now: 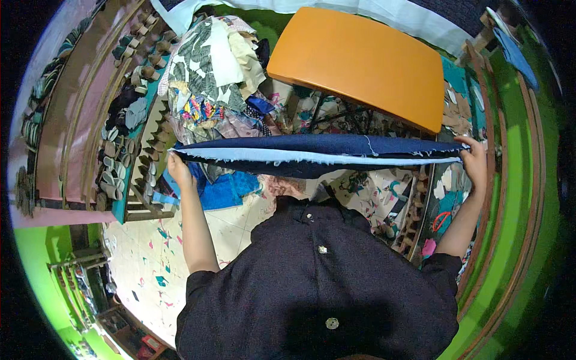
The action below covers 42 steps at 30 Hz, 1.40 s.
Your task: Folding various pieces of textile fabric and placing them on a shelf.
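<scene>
A long piece of dark blue denim fabric point(324, 143) is stretched sideways in front of me, between both arms. Its frayed edge and a pale blue strip run along its length, and a loose white thread hangs over the upper layer. My left hand point(179, 169) pinches the fabric's left end, fingers closed. At the other end, my right hand point(473, 159) grips the corner with thumb and fingers closed. The fabric hangs in the air, apart from the orange table point(360, 60) beyond it.
A tall heap of mixed cloth point(210, 72) stands far left, with blue cloth point(225, 189) on the floor nearby. Racks of shoe parts point(114, 162) line the left. Scraps litter the tiled floor point(150, 258). Wooden rails point(501, 180) run along the right beside a green wall.
</scene>
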{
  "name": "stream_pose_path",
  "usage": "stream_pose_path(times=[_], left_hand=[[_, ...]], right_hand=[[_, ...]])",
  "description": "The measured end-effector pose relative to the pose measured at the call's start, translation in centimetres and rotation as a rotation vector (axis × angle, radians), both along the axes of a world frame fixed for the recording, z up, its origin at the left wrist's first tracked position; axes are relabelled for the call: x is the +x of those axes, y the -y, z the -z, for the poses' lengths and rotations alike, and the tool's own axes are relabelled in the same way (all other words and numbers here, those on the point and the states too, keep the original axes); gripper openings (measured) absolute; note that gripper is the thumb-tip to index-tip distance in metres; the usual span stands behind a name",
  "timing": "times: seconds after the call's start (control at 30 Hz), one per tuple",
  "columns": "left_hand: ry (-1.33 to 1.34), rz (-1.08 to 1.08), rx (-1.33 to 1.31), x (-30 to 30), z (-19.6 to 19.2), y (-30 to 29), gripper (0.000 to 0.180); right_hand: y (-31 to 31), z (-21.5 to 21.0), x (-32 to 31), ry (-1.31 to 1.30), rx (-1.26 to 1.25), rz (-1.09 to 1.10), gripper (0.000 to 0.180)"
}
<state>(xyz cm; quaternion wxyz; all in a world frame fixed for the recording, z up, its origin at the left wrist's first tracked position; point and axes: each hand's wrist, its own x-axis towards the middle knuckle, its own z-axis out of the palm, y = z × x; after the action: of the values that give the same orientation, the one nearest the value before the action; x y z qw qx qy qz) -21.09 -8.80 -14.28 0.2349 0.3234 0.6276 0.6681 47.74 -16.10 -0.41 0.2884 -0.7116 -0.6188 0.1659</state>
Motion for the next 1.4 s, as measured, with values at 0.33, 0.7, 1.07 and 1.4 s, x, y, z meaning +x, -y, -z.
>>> stream_pose_path(times=[0.33,0.7,1.07,1.4], left_hand=[[0.011,0.1,0.099,0.7,-3.3,0.7,0.029],[-0.122,0.32,0.005,-2.5,-7.1,3.3,0.026],[-0.396,0.081,0.103,-0.7,-9.5,1.5,0.032],[-0.664,-0.001,-0.091,2.3,-9.2,-3.7,0.04]], right_hand=[[8.2,2.2,1.4,-0.362,0.227,0.311,0.045],[15.7,0.4,-3.2,-0.82,0.167,0.386,0.031],[13.8,1.8,-4.1,-0.907,0.508,0.486,0.03],[8.1,2.7,-3.0,-0.942,0.664,0.42,0.031]])
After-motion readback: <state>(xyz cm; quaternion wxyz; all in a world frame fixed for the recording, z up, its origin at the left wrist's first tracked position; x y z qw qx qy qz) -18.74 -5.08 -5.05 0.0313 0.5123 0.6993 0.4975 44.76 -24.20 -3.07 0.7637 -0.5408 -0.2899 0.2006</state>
